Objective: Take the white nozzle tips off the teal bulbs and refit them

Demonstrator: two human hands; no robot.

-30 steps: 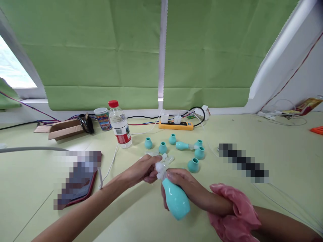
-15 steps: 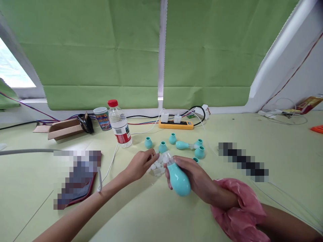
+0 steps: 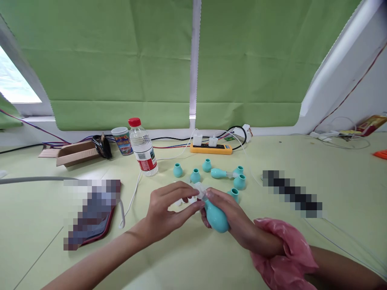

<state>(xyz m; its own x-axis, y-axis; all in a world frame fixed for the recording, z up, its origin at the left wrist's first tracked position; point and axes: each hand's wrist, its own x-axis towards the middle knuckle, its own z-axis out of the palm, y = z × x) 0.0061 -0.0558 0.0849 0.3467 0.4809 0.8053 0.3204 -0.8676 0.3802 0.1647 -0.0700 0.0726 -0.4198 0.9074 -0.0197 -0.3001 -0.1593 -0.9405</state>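
Observation:
Closed around a turquoise squeeze bulb (image 3: 217,218), my right hand (image 3: 234,213) holds it tilted, its neck pointing up and to the left. A clear plastic tip (image 3: 199,188) sits at that neck. My left hand (image 3: 166,207) has its thumb and fingers closed at this tip; the exact contact is partly hidden. Small clear plastic pieces (image 3: 179,202) lie behind my left fingers, mostly covered. Beyond the hands stand several open-necked turquoise bulbs (image 3: 177,170). Among them a turquoise bulb with a clear tip fitted (image 3: 218,173) lies on its side.
A water bottle (image 3: 144,155), a paper cup (image 3: 122,141) and an open cardboard box (image 3: 78,154) stand at the back left. Behind the bulbs is a yellow power strip (image 3: 211,149) with cables. A blurred phone (image 3: 105,227) lies left, a blurred dark object (image 3: 292,194) right.
My left hand has come from the pile of clear pieces to the tip of the held bulb. My right hand keeps its hold, with the bulb shifted very slightly.

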